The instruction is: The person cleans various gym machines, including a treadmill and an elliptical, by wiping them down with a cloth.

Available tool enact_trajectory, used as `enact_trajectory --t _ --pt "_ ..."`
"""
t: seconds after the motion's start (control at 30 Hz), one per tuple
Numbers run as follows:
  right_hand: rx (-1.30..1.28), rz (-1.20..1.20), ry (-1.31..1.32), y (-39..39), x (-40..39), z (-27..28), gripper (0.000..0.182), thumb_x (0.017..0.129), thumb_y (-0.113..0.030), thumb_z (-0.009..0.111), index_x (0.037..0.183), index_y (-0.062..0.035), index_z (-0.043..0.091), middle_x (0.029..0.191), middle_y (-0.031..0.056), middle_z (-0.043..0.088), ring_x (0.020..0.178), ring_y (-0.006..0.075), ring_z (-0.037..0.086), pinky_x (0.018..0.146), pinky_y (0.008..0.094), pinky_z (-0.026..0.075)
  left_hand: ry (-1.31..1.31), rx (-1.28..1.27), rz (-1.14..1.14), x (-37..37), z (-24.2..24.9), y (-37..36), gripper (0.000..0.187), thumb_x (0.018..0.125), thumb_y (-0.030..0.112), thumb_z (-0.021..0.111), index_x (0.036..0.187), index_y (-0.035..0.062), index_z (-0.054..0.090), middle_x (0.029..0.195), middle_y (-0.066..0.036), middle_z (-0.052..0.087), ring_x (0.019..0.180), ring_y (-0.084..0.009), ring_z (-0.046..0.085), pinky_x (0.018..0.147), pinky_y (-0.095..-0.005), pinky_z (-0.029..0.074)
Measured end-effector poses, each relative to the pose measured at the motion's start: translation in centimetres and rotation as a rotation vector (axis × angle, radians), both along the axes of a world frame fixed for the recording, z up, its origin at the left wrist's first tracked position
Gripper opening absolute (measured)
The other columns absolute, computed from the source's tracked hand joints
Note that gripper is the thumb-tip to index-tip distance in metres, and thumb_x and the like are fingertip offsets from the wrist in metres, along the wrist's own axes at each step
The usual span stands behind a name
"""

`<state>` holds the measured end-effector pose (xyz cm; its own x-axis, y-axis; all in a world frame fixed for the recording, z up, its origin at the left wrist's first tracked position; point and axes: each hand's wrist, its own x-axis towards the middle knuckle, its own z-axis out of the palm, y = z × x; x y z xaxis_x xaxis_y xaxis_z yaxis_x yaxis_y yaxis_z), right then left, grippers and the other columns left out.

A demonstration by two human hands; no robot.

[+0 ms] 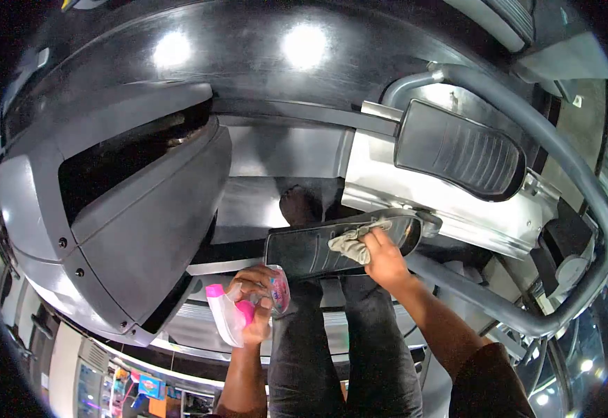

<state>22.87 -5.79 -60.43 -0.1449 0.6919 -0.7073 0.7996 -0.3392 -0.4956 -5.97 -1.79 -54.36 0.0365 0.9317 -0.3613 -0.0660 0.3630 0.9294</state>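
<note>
My left hand (254, 296) is wrapped round a spray bottle (228, 315) with a white and pink trigger head, held tilted in front of my legs. Part of its pink label shows past my fingers. In my right hand (385, 261) is a crumpled grey-green cloth (351, 245), pressed onto the near black foot pedal (304, 249) of an elliptical machine. The pedal has a ribbed tread and a raised rim, and the cloth and hand cover part of its right half. A second foot pedal (457, 148) lies farther back, untouched by either hand.
A grey machine housing (143, 244) with a dark slot stands at left. Round the right side curves a thick grey tube (568, 139). Bright metal rail covers (380, 164) lie under the far pedal. My legs (304, 355) are close to the near pedal.
</note>
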Motion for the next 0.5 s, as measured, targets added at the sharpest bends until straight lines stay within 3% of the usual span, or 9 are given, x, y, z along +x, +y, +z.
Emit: enact_trajectory --t 0.1,0.2,0.5 --pt "0.004 -0.016 -0.049 -0.5 -0.9 -0.5 0.054 0.064 0.008 0.072 0.113 -0.0036 0.056 0.116 0.0178 0.053 0.110 0.0412 0.056 0.094 0.0471 0.051 0.011 -0.053 -0.031 0.8 0.5 0.0 0.023 0.090 0.027 0.062 0.090 0.0073 0.050 0.093 -0.011 0.054 0.094 -0.0309 0.060 0.085 -0.0467 0.046" --pt "0.060 -0.061 -0.098 -0.1 -2.1 -0.2 0.054 0.063 0.009 0.073 0.112 -0.0026 0.054 0.114 0.0180 0.052 0.109 0.0408 0.054 0.095 0.0463 0.050 -0.035 0.005 -0.007 1.0 0.1 -0.2 0.018 0.088 0.017 0.065 0.090 0.0052 0.053 0.092 -0.013 0.058 0.093 -0.0315 0.063 0.085 -0.0480 0.051" --pt "-0.005 -0.124 -0.132 0.5 -3.3 -1.0 0.058 0.062 0.010 0.072 0.115 -0.0001 0.050 0.118 0.0199 0.051 0.111 0.0425 0.053 0.098 0.0464 0.048 0.063 -0.058 0.017 0.5 1.1 -1.1 0.021 0.089 0.022 0.062 0.088 0.0051 0.050 0.092 -0.012 0.054 0.093 -0.0308 0.060 0.090 -0.0507 0.048"
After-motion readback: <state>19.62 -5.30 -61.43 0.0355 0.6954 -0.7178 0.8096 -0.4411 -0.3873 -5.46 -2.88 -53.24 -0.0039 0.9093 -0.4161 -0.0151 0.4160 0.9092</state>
